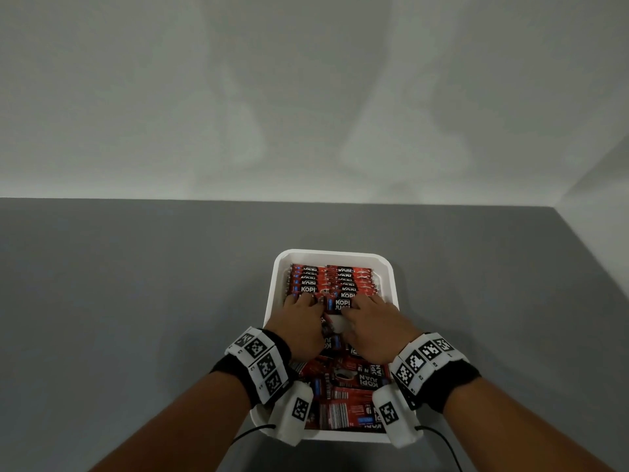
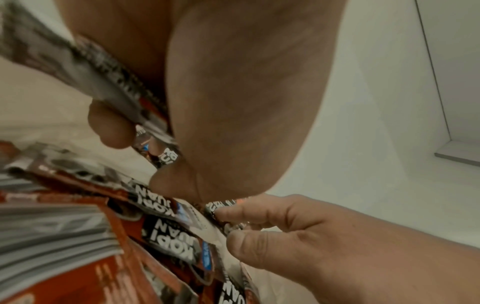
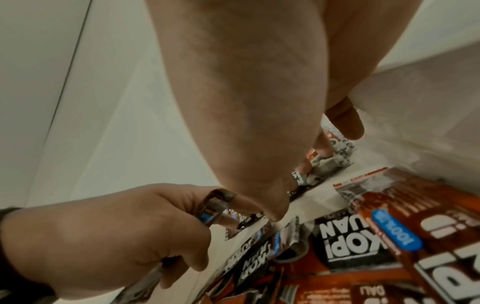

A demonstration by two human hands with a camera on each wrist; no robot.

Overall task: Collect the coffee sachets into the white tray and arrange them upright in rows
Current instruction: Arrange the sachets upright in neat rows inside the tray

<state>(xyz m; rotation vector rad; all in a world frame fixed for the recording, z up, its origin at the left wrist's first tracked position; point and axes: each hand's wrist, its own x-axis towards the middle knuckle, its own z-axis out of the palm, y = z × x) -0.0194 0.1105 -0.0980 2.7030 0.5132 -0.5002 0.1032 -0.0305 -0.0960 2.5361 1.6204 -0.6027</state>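
head view: both hands sit inside the white tray (image 1: 391, 287) on the grey table (image 1: 136, 301). the left hand (image 1: 299, 325) has its fingers curled, pinching a bent sachet (image 3: 215, 207) between thumb and fingers, knuckles against the near end of the left row (image 1: 304, 281). the right hand (image 1: 374, 321) is curled too, its fingertips (image 2: 228, 211) pinching the edge of a sachet at the near end of the right row (image 1: 350, 281). the two rows stand upright in the far half of the tray, side by side and packed tight. loose sachets (image 1: 347, 393) lie flat in a heap in the near half, under both wrists.
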